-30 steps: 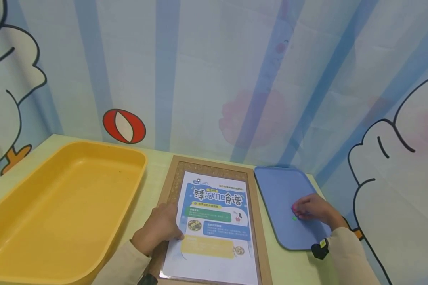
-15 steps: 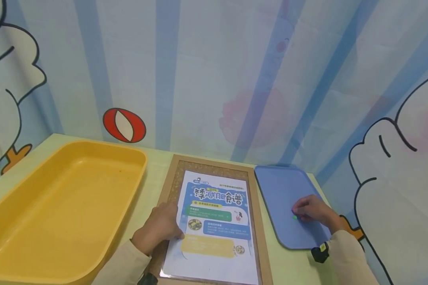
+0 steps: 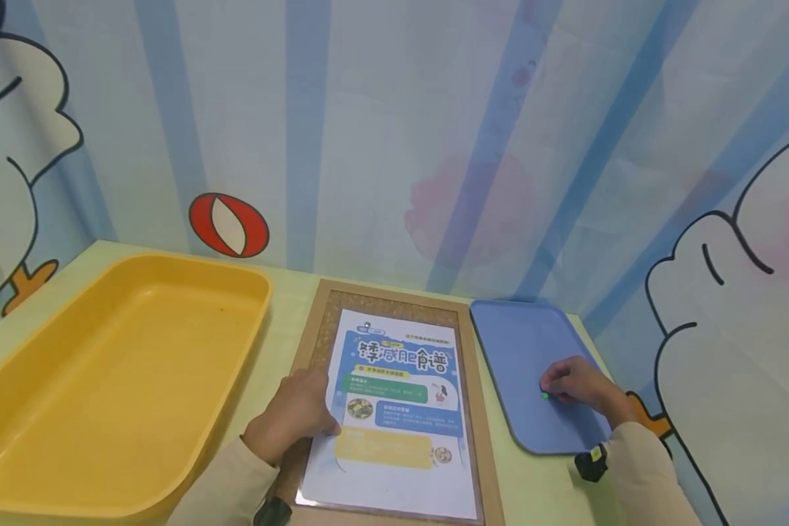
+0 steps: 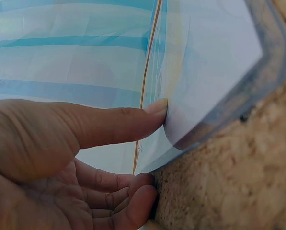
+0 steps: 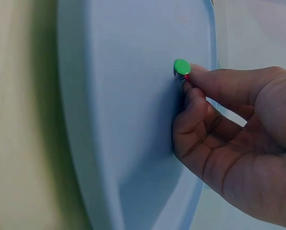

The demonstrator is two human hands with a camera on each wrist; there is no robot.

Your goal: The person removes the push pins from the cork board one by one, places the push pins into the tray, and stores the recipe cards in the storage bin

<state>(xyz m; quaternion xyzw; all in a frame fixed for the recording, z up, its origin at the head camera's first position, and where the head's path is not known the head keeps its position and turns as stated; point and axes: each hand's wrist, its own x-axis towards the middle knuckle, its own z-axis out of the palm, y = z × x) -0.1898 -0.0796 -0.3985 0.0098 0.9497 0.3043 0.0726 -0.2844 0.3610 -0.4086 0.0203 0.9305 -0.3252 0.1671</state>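
A printed sheet point(image 3: 394, 409) in clear plastic lies on a wood-framed cork board point(image 3: 314, 321). My left hand point(image 3: 296, 413) rests over the board's left side. In the left wrist view its thumb point(image 4: 154, 111) presses the sheet's margin, and its bent fingers point(image 4: 140, 199) lie against the board. On the right, my right hand point(image 3: 578, 383) is low over a blue tray point(image 3: 519, 336). Thumb and fingertips pinch a small pin with a red bit showing; a green-headed thumbtack point(image 5: 182, 66) sits right at the fingertips. Whether the green one is also held is unclear.
A deep yellow tray point(image 3: 125, 380) stands left of the board on the pale green table point(image 3: 296, 281). Behind the table hangs a printed curtain point(image 3: 368, 146) with blue stripes. The blue tray has a low raised rim.
My right fingertips have shifted slightly and closed in on the green thumbtack; the pink-red piece between them is now hidden in the head view. My left hand stays in place.
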